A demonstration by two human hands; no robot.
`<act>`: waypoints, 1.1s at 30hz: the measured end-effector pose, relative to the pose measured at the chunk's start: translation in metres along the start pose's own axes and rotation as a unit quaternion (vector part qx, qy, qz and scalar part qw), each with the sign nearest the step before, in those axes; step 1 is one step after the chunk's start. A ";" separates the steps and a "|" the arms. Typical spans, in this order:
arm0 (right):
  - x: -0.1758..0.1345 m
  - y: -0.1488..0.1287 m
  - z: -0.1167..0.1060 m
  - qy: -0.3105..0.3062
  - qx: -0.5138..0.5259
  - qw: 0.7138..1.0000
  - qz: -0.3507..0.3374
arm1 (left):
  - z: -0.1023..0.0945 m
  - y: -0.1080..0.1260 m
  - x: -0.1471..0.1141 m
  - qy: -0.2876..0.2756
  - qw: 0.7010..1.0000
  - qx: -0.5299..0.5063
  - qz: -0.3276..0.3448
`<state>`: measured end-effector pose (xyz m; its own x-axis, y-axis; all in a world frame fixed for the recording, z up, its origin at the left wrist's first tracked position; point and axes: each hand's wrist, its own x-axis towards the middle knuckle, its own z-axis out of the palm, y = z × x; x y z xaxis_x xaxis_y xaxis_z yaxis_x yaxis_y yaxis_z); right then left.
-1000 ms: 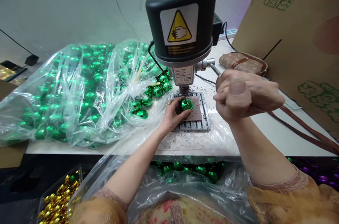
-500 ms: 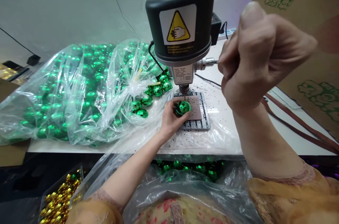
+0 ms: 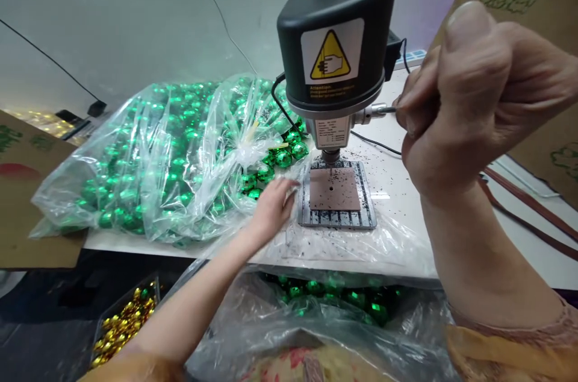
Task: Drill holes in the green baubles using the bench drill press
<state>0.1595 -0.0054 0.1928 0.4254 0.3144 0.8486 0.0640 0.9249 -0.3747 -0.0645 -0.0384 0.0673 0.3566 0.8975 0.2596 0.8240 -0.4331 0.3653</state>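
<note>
Clearly, the round green balls (image 3: 283, 158) are lying just beyond the left hand (image 3: 272, 208) (curving loosely, whether around anything I cannot tell), beside the knotted plastic bag (image 3: 245, 153), and well apart from the right hand (image 3: 469, 99), which is clenching the drill handle (image 3: 387, 109).

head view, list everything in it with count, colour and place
Drill press: one, black and silver, centre
Lever: one, silver, at its right
Base plate: one, grey, under the press
Board: one, brown, on the base plate
Table: one, white, middle
Tied bag: one, transparent, left
Lower bag: one, transparent, bottom centre
Green balls: many, inside both bags and beside the tied bag
Gold balls: many, lower left
Cardboard: two pieces, brown, left and right
Straps: two runs, brown, right
Cords: several, mostly black, behind
Wall: one, grey, behind
Left hand: one, beside the base plate
Right hand: one, gripping the lever
</note>
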 end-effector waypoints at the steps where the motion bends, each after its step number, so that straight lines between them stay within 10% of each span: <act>1: 0.000 0.001 0.000 0.003 0.004 1.000 -0.007 | 0.004 -0.014 0.021 0.014 0.998 0.060 -0.007; 8: 0.001 0.007 0.003 0.017 0.024 0.999 -0.042 | 0.024 -0.071 0.102 -0.008 0.991 0.128 -0.039; 13: 0.001 0.006 0.005 0.024 0.037 0.998 -0.039 | 0.016 -0.061 0.083 0.102 0.983 -0.134 -0.070; 19: 0.001 0.000 0.004 0.003 0.033 0.999 -0.032 | 0.035 -0.011 0.044 0.106 0.855 -0.495 -0.112; 33: 0.002 -0.001 0.002 -0.009 -0.031 0.999 -0.026 | 0.078 0.003 0.041 0.064 0.867 -0.486 -0.091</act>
<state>0.1584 -0.0055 0.1958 0.4032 0.2698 0.8744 0.1427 0.9253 -0.3513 -0.0127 0.0038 0.0092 0.1575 0.9686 0.1926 0.0785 -0.2067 0.9753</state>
